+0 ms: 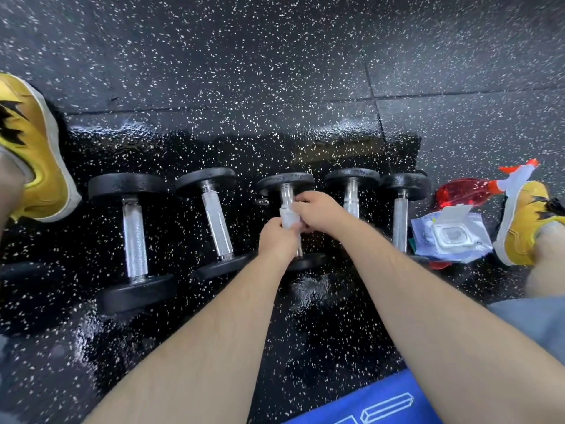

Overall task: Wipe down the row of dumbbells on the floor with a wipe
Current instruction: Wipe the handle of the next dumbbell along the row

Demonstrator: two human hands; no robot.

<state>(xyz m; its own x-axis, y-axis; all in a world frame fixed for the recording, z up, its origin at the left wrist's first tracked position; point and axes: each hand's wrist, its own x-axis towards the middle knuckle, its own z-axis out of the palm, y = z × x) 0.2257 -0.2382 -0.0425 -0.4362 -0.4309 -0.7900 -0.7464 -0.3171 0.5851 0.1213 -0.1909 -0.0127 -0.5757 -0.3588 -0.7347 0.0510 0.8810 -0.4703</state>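
Observation:
Several black dumbbells with chrome handles lie in a row on the speckled rubber floor. Both my hands are on the middle dumbbell (286, 182). A white wipe (289, 218) is wrapped round its handle. My left hand (276, 240) grips the lower part of the handle and the wipe. My right hand (319, 213) pinches the wipe from the right side. To the left lie two dumbbells (134, 240) (217, 223); to the right, two more (351, 191) (401, 221). My hands hide most of the middle handle.
An open pack of wipes (451, 235) lies right of the row, over a red spray bottle (464, 191). My yellow shoes (33, 148) (526, 221) stand at both ends. A blue mat (376, 402) lies near the bottom edge. The floor looks wet and shiny.

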